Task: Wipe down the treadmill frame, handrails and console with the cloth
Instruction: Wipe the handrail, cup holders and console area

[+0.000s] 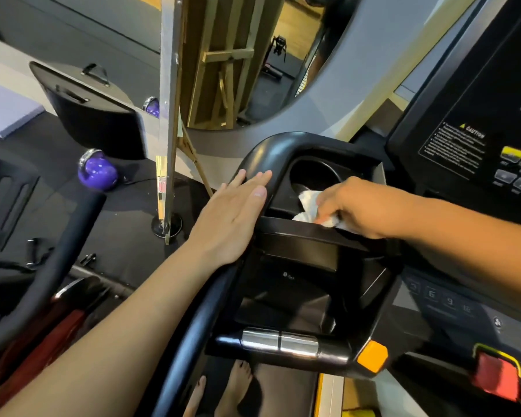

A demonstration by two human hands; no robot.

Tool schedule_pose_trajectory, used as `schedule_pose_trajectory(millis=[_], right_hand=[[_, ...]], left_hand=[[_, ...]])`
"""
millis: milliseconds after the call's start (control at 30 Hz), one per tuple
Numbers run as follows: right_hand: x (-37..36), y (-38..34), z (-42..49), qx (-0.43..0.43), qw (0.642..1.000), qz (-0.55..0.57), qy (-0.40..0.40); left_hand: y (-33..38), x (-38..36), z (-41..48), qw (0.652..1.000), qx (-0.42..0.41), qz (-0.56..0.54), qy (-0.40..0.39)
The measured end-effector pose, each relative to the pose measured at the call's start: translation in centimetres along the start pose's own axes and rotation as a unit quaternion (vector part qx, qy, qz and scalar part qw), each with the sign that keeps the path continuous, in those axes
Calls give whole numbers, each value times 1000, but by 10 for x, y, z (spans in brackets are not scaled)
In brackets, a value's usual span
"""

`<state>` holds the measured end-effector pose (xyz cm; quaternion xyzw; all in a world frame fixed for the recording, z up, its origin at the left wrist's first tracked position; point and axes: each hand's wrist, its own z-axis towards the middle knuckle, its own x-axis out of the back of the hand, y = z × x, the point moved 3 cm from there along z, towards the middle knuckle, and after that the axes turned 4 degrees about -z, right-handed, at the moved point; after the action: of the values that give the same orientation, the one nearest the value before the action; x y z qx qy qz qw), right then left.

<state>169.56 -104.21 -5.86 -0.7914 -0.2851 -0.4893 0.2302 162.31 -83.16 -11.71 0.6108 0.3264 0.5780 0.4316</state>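
The right hand point(351, 206) pinched a crumpled white cloth point(312, 207), fingers curled round it, on the dividing ridge between the round cup holder point(313, 173) and the rectangular tray point(286, 284) at the left end of the treadmill console point(463, 139). The left hand point(233, 218) lay flat on the curved black handrail point(265, 152) along the tray's left edge, fingers straight and together, gripping nothing.

To do this step well, I judged that the cloth should be pushed right into the seam where the ridge met the cup holder's wall, then run round the bowl's inside, since dust gathers in such recesses. A fresh fold of cloth would probably lift more than the bunched part. The flat hand steadied the body; it would later have to move off so the rail beneath could be wiped too.
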Motion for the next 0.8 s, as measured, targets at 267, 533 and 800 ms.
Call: schedule_pose_trajectory(millis=[267,533,800], right_hand=[[-1,-51,21,83,985,57,141],[4,15,-18,-60,988,-97,-108],[84,-31,-15,-120,953,-261,-94]], left_hand=[[-3,-5,6,999,-31,37,0],[-3,0,4,1000,-5,8,-5],[-1,-4,8,999,-20,38,-2]])
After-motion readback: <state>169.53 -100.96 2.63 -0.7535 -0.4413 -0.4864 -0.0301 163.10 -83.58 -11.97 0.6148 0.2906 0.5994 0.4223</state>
